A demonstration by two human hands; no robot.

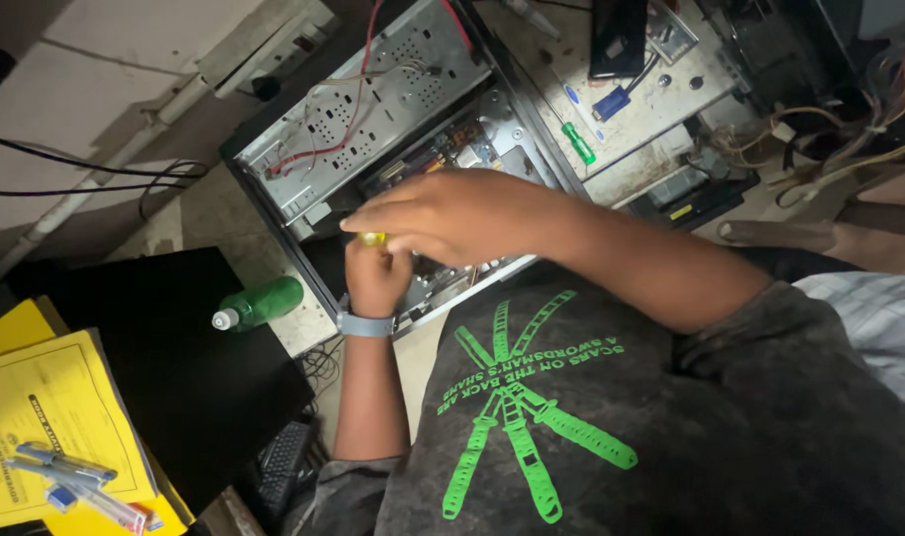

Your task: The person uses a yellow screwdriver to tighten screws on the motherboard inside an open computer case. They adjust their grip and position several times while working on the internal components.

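Yellow-handled screwdriver [372, 239] upright over the open computer case [393, 149]. My left hand [376, 278] is fisted round the handle; right hand [452, 213] lies over its top, fingers together. Side panel already off, board still inside; I judge fastening work unfinished. Green bottle [262, 303] lies nearby.

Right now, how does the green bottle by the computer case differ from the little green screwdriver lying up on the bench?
The green bottle is far larger than the green screwdriver. The bottle has a white cap and lies on the black surface left of the open computer case; the screwdriver lies on the pale panel to the case's right. The bottle is dark green, the screwdriver brighter. Both lie on their sides, untouched by either hand.
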